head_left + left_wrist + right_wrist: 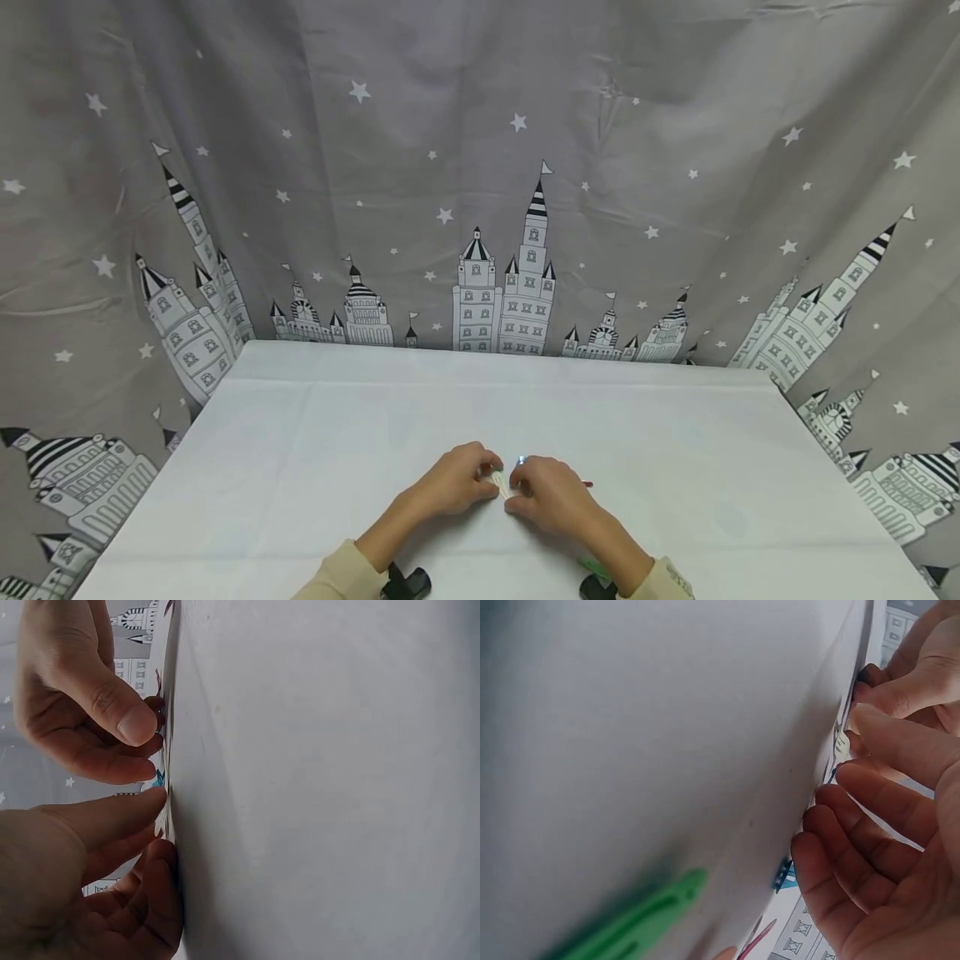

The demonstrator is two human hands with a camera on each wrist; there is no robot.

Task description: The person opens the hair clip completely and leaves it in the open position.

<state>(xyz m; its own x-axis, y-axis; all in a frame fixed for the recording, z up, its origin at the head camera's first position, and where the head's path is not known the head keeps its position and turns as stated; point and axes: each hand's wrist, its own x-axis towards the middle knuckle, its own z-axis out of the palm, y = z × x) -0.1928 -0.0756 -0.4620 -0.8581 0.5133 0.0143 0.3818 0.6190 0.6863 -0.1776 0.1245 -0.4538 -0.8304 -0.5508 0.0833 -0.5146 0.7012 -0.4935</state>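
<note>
A small pale, cream-coloured piece with thin lines [501,484] lies between the two hands, low over the white tabletop. My left hand [459,479] pinches its left side between thumb and fingers. From the right, my right hand [553,495] reaches in with thumb and bent fingers apart, the thumb tip right at the piece's lower edge. In the right wrist view the pale piece [842,744] shows beside the thumb and index fingertip of the right hand [889,840]. Fingers hide much of it; its kind I cannot tell.
A small shiny blue thing [521,460] lies just behind the right hand. Past its knuckles a red tip [588,484] sticks out. Near the right wrist is a long green object [637,922]. The white table [337,417] ends at a grey printed curtain [420,108].
</note>
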